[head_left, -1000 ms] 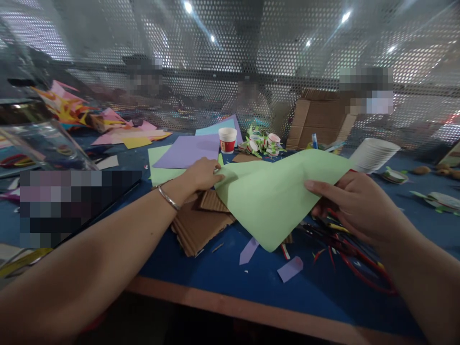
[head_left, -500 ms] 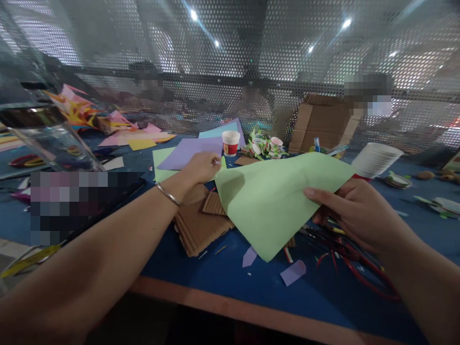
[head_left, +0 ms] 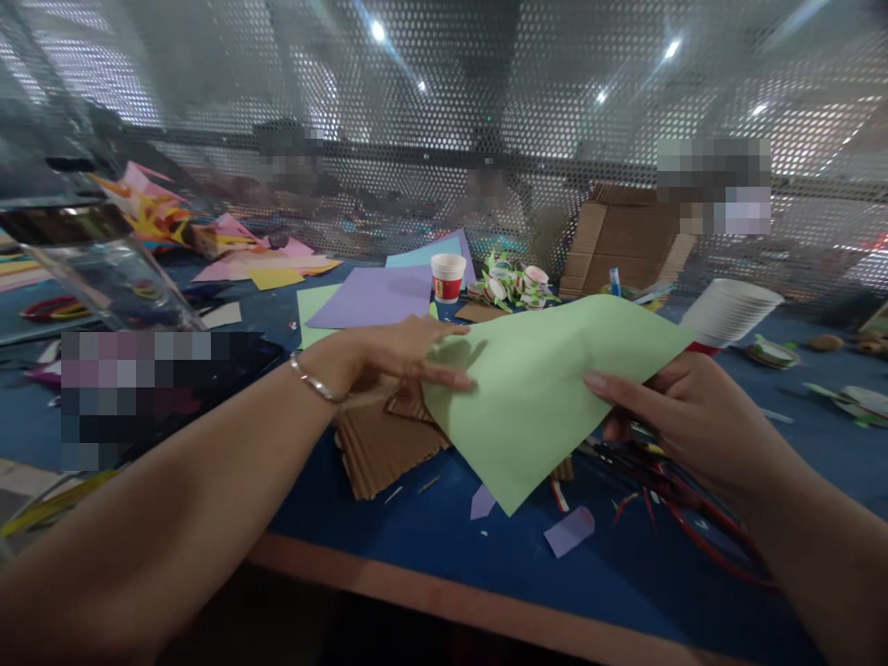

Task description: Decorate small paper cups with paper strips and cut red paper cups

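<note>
A sheet of light green paper (head_left: pixel 527 388) is raised over the blue table, slightly bowed. My right hand (head_left: pixel 680 407) pinches its right side, with the thumb on top and the other fingers underneath. At the sheet's left edge is my left hand (head_left: pixel 395 356), fingers spread and stretched out over the paper; whether they touch it I cannot tell. Torn corrugated cardboard (head_left: pixel 388 449) lies below my left hand. Red-handled scissors (head_left: pixel 700 518) lie under my right hand, partly hidden by it. Small purple paper scraps (head_left: pixel 570 531) rest near the table's front.
Behind the sheet stand a red and white paper cup (head_left: pixel 448 277) and small paper-cup crafts (head_left: pixel 517 280). A stack of paper cups (head_left: pixel 732 313) leans at right. Purple paper (head_left: pixel 375 298) lies farther back. At left are a clear bottle (head_left: pixel 104 259) and a dark phone-like object (head_left: pixel 256 356).
My left hand has gone from closed fingers beside the sheet to spread fingers reaching right over its left edge. My right hand still grips the green paper, nearly in place.
</note>
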Demonstrator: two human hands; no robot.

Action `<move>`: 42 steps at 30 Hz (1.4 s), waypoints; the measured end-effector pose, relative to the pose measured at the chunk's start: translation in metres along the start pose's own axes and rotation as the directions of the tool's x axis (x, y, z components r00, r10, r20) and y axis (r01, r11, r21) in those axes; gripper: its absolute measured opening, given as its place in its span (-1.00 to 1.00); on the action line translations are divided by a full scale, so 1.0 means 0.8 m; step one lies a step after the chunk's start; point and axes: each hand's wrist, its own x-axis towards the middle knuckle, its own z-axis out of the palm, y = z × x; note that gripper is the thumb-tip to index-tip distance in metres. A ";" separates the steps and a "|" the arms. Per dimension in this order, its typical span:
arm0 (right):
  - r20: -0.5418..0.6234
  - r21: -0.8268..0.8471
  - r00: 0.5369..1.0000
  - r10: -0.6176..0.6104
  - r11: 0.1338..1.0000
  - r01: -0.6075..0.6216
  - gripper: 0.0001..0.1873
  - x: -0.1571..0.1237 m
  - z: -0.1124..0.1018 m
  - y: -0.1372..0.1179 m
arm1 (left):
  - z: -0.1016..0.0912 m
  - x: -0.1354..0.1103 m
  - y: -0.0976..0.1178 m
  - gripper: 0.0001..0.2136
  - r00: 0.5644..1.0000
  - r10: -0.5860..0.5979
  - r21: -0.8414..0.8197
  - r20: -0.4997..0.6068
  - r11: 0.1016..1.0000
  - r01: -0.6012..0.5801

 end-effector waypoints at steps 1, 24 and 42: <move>0.006 -0.012 1.000 -0.004 1.000 0.004 -0.49 0.000 0.000 0.000 | -0.006 -0.012 0.009 -0.04 0.996 0.083 -0.014 0.029 0.996 -0.083; -0.119 0.481 0.993 0.023 0.876 0.037 -0.74 -0.006 0.008 -0.007 | -0.014 -0.034 0.024 -0.56 0.957 0.260 0.155 -0.128 0.958 -0.240; 0.053 0.120 0.988 -0.147 0.983 0.140 -0.68 -0.004 0.010 -0.018 | -0.018 -0.001 -0.140 -0.62 0.239 -0.936 -0.963 -0.258 0.230 -0.138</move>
